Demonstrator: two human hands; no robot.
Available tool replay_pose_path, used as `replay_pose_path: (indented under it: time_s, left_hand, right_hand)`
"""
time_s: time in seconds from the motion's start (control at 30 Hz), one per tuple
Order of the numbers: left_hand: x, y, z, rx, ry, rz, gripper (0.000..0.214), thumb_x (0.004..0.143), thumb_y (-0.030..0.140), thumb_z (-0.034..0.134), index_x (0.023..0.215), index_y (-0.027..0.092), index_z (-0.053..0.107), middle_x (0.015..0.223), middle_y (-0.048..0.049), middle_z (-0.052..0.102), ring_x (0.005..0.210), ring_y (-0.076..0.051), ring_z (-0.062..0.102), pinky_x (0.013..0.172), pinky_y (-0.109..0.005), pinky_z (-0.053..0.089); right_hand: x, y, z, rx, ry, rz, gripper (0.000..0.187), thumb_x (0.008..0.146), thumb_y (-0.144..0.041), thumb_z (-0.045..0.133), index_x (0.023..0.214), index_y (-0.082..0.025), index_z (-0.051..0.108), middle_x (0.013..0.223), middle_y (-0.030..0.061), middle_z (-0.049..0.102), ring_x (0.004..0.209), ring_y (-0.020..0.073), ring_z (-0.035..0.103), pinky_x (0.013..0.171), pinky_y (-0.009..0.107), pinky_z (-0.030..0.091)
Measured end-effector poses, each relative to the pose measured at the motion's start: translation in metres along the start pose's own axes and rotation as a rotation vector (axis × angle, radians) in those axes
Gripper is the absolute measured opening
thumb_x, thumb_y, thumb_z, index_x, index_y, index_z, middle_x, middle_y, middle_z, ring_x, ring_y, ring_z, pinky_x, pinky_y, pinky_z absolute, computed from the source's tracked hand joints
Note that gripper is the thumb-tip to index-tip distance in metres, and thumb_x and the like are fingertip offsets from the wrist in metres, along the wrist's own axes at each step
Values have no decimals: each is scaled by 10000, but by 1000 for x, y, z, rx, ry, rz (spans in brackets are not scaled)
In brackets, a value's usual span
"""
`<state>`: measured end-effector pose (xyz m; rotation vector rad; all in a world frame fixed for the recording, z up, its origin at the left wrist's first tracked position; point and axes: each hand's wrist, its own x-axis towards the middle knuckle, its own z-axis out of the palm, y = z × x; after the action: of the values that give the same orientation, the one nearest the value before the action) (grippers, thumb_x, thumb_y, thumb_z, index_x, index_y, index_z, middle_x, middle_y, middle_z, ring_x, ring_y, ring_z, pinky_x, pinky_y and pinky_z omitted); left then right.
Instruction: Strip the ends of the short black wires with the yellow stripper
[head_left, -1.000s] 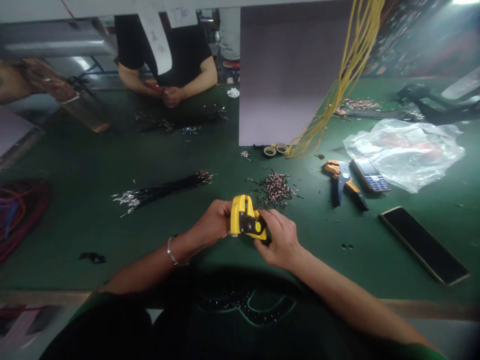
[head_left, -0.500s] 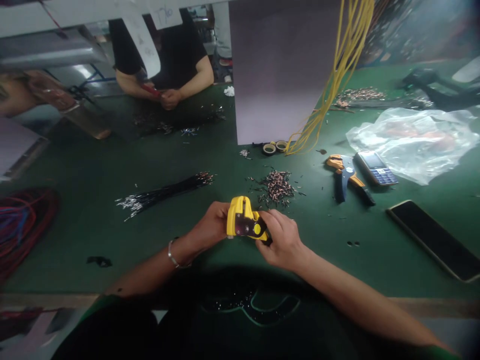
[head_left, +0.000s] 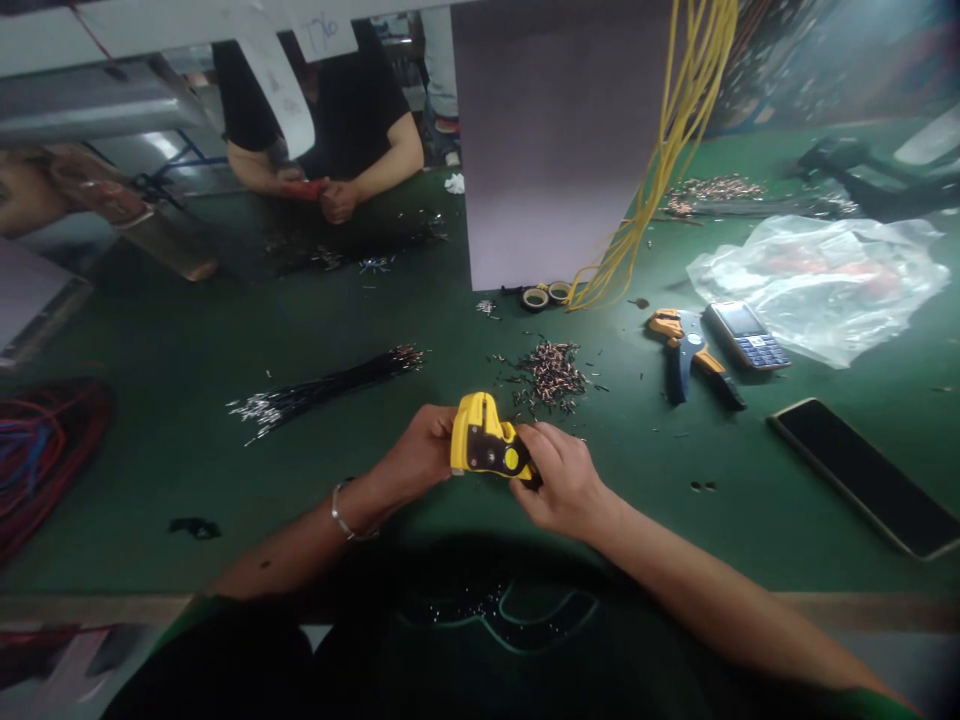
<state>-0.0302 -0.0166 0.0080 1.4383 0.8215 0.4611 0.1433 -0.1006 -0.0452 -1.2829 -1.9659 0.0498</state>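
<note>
My right hand [head_left: 562, 475] is wrapped around the handles of a yellow and black wire stripper [head_left: 487, 440], its jaw end turned to the left. Close against that jaw end is my left hand [head_left: 424, 450], fingers pressed together; the stripper's head hides the fingertips and whatever they pinch. Just beyond the tool lies a pile of short black wire offcuts with copper ends [head_left: 555, 375]. A bundle of black wires [head_left: 330, 385] rests farther left, with silvery ends on one side and copper ends on the other.
Right of the pile lie an orange and blue wire stripper [head_left: 691, 355], a keypad phone [head_left: 748, 335], a smartphone [head_left: 866, 475] and a plastic bag [head_left: 825, 280]. Yellow wires [head_left: 675, 150] hang by a grey panel [head_left: 555, 150], near tape rolls [head_left: 535, 299]. Red and blue cable [head_left: 45, 450] sits left. A co-worker's hands [head_left: 337, 198] are opposite.
The whole view has shifted slightly. Both hands and the yellow wire stripper keep nearly the same pose. Across the table, more of the red thing in the co-worker's hands shows.
</note>
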Motion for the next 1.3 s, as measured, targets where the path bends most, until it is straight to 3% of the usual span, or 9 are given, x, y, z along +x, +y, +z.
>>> replay_pose_path:
  time_s: [0.17,0.33,0.5,0.63,0.83,1.1,1.3]
  left_hand:
    - [0,-2,-1,-8,-20,-23,365,713,371,687,486,163,490,406,62,411,392,-37,325,403,-183,260]
    - [1,0,0,80,-16,-91,189,719,230,628,563,163,545,433,78,416,377,-29,312,402,-188,245]
    - [4,6,3,108,-3,-131,118,788,203,576,699,162,643,464,68,451,397,-41,359,420,-202,268]
    - [5,7,3,91,24,-140,128,797,162,562,710,158,657,462,64,460,384,-40,353,416,-211,265]
    - [6,6,3,62,13,-198,152,799,173,542,686,156,642,424,68,427,350,-48,315,383,-219,229]
    - [5,2,3,185,56,-68,185,783,185,539,615,154,608,435,55,445,430,-61,362,442,-212,279]
    - [5,-3,1,192,44,16,182,792,196,534,638,140,613,495,41,493,498,-70,414,499,-210,333]
  right_hand:
    - [-3,1,3,15,10,19,418,746,-166,496,1161,-140,458,898,124,619,764,256,601,641,393,532]
    - [-3,2,6,202,-33,210,363,686,-149,510,1048,-177,511,791,53,623,676,202,597,611,320,505]
    - [2,-1,5,559,-146,535,153,679,-147,541,825,-192,554,649,-18,572,547,124,513,517,247,429]
    - [6,-3,6,987,-185,748,176,680,-159,567,854,-176,559,611,-38,557,474,103,495,453,242,419]
    - [4,1,9,1329,-216,835,219,667,-132,624,876,-160,567,599,-47,590,419,95,506,418,245,425]
    - [3,4,12,1372,-229,792,192,684,-140,640,867,-152,582,605,-22,629,451,118,542,454,270,461]
    - [5,-3,7,1062,-241,767,157,700,-167,621,842,-167,555,608,-26,584,463,106,514,464,250,436]
